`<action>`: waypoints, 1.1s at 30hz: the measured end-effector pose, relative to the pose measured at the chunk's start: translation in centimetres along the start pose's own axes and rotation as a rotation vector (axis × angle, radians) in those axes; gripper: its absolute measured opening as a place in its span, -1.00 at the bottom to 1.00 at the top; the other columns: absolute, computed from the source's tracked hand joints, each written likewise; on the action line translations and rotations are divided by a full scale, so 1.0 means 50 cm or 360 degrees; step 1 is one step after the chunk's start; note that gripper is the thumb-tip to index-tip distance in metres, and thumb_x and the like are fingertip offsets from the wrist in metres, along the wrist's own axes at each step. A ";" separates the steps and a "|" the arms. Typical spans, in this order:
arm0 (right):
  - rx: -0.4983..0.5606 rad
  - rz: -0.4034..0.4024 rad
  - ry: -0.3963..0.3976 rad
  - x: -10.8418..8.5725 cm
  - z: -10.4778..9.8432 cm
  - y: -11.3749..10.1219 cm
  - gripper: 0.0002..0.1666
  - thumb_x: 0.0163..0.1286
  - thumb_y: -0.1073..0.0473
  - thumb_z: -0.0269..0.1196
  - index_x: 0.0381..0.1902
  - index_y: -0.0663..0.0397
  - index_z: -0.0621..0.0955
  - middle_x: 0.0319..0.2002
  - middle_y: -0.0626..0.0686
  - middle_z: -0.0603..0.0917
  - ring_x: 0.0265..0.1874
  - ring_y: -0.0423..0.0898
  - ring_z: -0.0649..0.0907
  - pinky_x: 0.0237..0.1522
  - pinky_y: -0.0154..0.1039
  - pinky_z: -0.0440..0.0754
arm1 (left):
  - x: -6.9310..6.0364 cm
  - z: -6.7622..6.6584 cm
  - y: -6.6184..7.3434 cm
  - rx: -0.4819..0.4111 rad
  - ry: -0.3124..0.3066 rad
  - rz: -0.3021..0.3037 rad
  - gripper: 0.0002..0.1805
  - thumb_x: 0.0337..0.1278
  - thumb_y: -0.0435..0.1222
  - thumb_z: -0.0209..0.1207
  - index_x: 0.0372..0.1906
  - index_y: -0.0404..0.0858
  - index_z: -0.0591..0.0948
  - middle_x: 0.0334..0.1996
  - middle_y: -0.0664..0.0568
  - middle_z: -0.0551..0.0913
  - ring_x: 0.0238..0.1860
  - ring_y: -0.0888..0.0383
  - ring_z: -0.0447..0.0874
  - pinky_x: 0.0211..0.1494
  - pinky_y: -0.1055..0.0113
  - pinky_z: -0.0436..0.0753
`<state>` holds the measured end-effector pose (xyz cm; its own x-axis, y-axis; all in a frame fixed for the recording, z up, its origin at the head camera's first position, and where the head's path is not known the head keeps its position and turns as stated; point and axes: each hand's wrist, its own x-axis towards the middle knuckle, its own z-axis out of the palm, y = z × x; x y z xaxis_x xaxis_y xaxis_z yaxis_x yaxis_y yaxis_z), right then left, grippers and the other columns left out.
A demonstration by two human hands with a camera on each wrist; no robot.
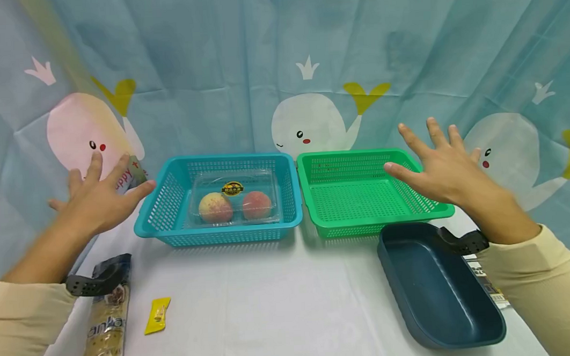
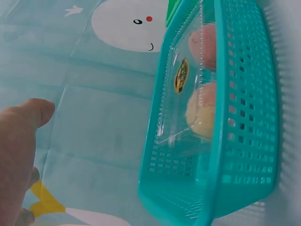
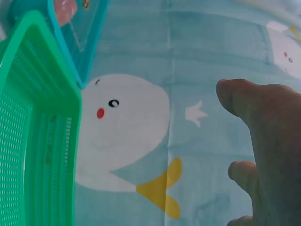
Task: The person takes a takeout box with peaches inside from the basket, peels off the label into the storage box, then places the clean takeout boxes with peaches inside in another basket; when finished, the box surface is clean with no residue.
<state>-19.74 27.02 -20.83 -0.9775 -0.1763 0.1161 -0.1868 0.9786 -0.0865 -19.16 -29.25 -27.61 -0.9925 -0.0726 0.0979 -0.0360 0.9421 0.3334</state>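
Note:
My left hand (image 1: 97, 201) is raised with spread fingers at the left end of the blue basket (image 1: 220, 238), holding nothing. In that basket lies a clear plastic box (image 1: 232, 181) with two peaches (image 1: 215, 207) inside and a dark label on its lid. On the right, my right hand (image 1: 441, 170) hovers over the right end of the green basket (image 1: 360, 230), fingers straight and apart. No contents show in the green basket. Both wrist views show a hand (image 2: 19, 141) apart from the baskets, with the curtain behind.
A dark blue bin (image 1: 441, 293) stands at the front right, with a partly hidden package (image 1: 489, 283) beside it. At the left lie a long clear-and-dark food bag (image 1: 106, 327) and a small yellow packet (image 1: 157, 316). A whale-print curtain (image 1: 202, 69) hangs behind the white table (image 1: 272, 307).

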 end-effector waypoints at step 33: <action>0.0221 -0.0342 0.0165 0.056 0.040 -0.083 -0.04 0.34 -0.42 0.02 0.55 -0.29 -0.04 0.50 0.25 -0.15 0.39 0.41 -0.06 0.22 0.45 -0.06 | -0.017 0.136 -0.040 -0.0156 0.0147 0.0232 -0.09 0.24 0.23 0.00 0.54 -0.08 -0.01 0.51 -0.16 -0.38 0.39 -0.45 -0.42 0.04 -0.62 -0.13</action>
<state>-21.91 22.23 -22.11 -0.9000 -0.3596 0.2464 -0.4076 0.8947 -0.1827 -19.04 -28.83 -34.71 -0.9713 0.0283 0.2361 0.1234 0.9087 0.3988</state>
